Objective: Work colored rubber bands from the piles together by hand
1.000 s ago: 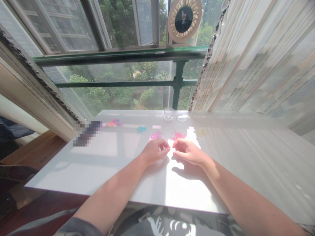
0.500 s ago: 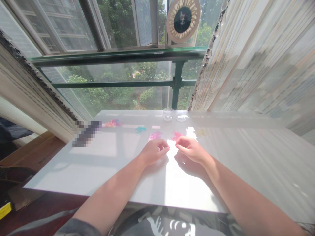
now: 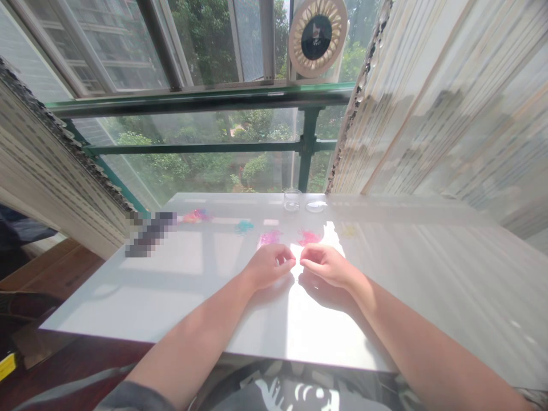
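Closing in on the left hand [image 3: 269, 267], the right hand [image 3: 331, 267] sits nearer to it than half a second ago; fingertips now almost meet, small gap left. Looks like fine two-handed work on something tiny, judging by the pose. Both hands pinched, thumb to forefinger; cannot tell what, if anything, is between the tips, glare too strong. Hands are over the middle of the white tabletop [image 3: 171, 297], between near and far edges.

Nearest things: pink pile [image 3: 309, 237] just beyond the right hand, purple pile [image 3: 270, 236] just beyond the left. Teal pile [image 3: 245, 226] farther left, multicolored pile [image 3: 197, 215] toward the far left corner, faint yellow pile [image 3: 349, 230] right of the pink one. Glass bowl [image 3: 292, 204] and clear dish [image 3: 315, 208] side by side by the far edge.

Writing: small pale marks on the fan [image 3: 317, 37] center, unreadable. White print on the shirt [image 3: 299, 394], no legible words. No brand readable.
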### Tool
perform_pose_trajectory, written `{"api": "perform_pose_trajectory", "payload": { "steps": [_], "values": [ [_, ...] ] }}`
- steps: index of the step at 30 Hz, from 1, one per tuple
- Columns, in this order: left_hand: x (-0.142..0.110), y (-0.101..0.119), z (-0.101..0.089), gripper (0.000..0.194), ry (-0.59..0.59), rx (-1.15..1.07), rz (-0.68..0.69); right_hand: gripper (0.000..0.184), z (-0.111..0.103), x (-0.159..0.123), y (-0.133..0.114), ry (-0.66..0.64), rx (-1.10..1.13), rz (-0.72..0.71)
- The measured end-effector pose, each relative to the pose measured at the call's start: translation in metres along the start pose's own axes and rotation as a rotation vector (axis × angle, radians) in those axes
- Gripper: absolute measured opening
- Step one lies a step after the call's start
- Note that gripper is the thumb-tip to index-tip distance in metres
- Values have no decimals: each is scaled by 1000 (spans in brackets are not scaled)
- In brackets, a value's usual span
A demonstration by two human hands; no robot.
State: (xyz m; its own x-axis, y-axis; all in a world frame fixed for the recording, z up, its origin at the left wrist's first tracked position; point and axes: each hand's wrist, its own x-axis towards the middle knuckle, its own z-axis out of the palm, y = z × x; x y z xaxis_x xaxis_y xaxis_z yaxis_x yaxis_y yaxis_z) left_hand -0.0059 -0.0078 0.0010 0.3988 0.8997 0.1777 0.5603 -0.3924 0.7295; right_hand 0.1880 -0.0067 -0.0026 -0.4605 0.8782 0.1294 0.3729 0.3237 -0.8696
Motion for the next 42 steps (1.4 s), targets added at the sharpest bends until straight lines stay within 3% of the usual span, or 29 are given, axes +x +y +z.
{"api": "perform_pose_trajectory", "payload": {
  "steps": [9,21,42],
  "values": [
    [-1,3,-4,14,6,-15,-18,9,-6,-1,1,76,-47,3],
    [0,0,-1,22,-19,-24,-74,6,1,-2,-4,36,-32,-38],
    [-1,2,-1,16,10,-38,-3,6,-1,0,1,62,-58,-77]
  ]
}}
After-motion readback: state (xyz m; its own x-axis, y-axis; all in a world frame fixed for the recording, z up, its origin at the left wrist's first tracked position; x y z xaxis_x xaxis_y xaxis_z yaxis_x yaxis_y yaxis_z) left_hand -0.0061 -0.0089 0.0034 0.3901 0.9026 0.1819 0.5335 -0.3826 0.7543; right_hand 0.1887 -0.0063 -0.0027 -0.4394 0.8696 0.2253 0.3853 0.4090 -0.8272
